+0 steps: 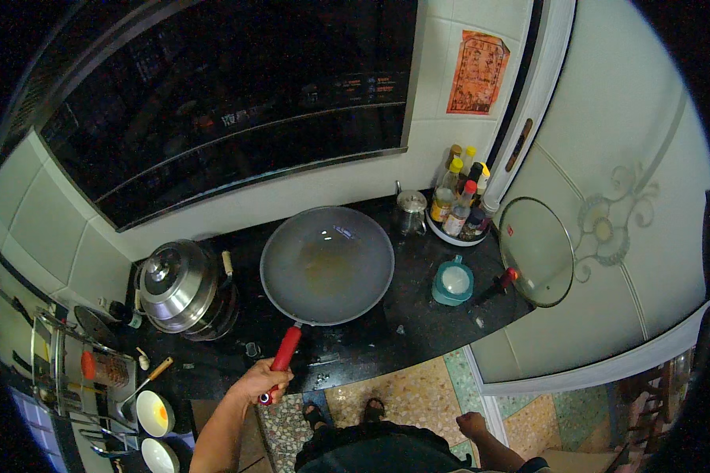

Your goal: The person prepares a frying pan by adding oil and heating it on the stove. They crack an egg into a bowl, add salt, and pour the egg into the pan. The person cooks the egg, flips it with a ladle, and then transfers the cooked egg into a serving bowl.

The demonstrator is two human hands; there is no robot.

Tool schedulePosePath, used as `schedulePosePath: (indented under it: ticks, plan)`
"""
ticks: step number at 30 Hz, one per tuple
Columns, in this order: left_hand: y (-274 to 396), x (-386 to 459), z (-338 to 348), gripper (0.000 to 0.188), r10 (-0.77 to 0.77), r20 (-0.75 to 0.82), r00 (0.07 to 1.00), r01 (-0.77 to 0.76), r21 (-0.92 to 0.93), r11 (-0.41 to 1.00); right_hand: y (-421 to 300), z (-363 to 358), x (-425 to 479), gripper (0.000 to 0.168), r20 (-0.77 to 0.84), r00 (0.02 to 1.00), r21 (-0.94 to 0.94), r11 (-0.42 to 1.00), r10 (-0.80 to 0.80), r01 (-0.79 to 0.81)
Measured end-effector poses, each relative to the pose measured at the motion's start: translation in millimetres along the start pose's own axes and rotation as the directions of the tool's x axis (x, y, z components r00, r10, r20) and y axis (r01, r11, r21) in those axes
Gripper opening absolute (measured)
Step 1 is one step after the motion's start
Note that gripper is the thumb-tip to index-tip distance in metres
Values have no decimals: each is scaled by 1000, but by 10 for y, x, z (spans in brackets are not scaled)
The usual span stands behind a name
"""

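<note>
My left hand (262,381) is wrapped around the red handle (287,349) of a wide grey wok (328,266). The wok sits over the black counter, and a thin yellowish-brown patch, perhaps oil, lies in its middle. At my right side, over the floor, hangs my right hand (472,424), its fingers curled in and no object visible in it. Right of the wok stands a teal lidded jar (453,284) with a white top. A lidded metal pot (180,287) stands on the left.
Bottles (458,204) crowd a round tray beside a glass pot (412,213). A glass lid (536,253) leans upright at the right counter edge. Two white bowls stand at lower left, one holding egg yolk (162,412), near a wooden-handled ladle (148,383) and a wire rack (59,360).
</note>
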State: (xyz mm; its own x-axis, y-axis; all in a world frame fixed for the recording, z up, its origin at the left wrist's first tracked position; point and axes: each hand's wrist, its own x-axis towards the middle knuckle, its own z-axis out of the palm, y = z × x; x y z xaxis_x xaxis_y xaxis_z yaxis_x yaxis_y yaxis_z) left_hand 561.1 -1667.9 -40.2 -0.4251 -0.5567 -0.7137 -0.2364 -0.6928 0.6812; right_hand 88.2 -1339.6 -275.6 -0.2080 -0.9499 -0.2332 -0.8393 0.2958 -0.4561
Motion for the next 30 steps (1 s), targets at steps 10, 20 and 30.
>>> schedulePosePath:
  ticks: [10, 20, 30]
  plan:
    - [-83, 73, -103, 19, 60, 75, 995, -61, 22, 998, 148, 100, 23, 20, 240, 928, -19, 957, 285, -289]
    - [-461, -53, -129, 39, 393, -424, 816, -409, 56, 911, 181, -40, 91, 18, 457, 889, -420, 874, -30, 245]
    - [-1682, -511, 280, 50, 69, -690, 720, -459, -400, 794, 204, 17, 370, 22, 583, 812, -348, 900, -13, 264]
